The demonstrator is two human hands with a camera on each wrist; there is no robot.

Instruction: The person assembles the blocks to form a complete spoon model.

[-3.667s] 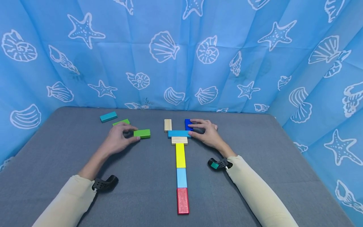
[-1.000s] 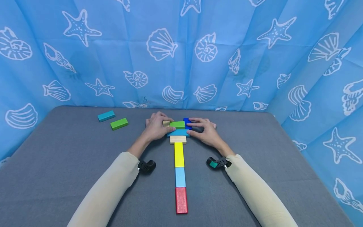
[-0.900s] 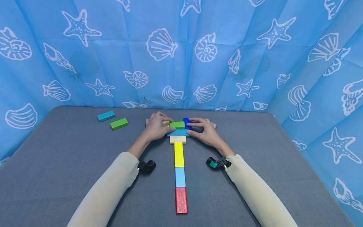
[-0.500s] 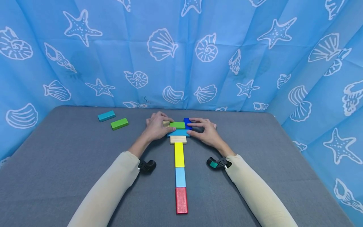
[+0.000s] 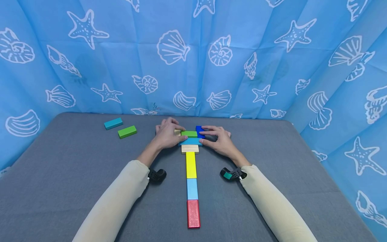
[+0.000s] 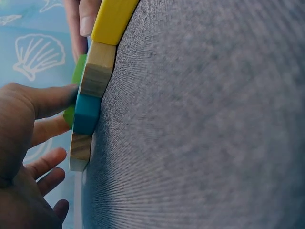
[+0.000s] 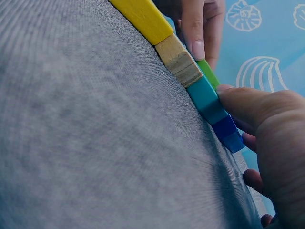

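My left hand (image 5: 167,135) pinches a green block (image 5: 189,134) between thumb and index finger. This block lies behind the crosswise blue block (image 5: 191,141), between a plain wood block (image 5: 177,132), partly hidden by my left fingers, and a dark blue block (image 5: 199,129). My right hand (image 5: 219,141) holds the dark blue block, its thumb over the right end of the crosswise blue block. In the left wrist view, the green block (image 6: 77,71) rises slightly above the teal-looking crosswise block (image 6: 86,113). The right thumb (image 7: 243,102) bends over that same block's edge in the right wrist view.
In front, a second plain wood block (image 5: 190,149), a yellow block (image 5: 191,164), a light blue block (image 5: 192,189) and a red block (image 5: 193,214) form a straight column. A teal block (image 5: 113,123) and another green block (image 5: 127,131) lie back left, near a curtain (image 5: 130,60).
My left hand has carried the green block from the left to between the wood and dark blue blocks. Over the last second it has sunk slightly there. My right hand stays in place.
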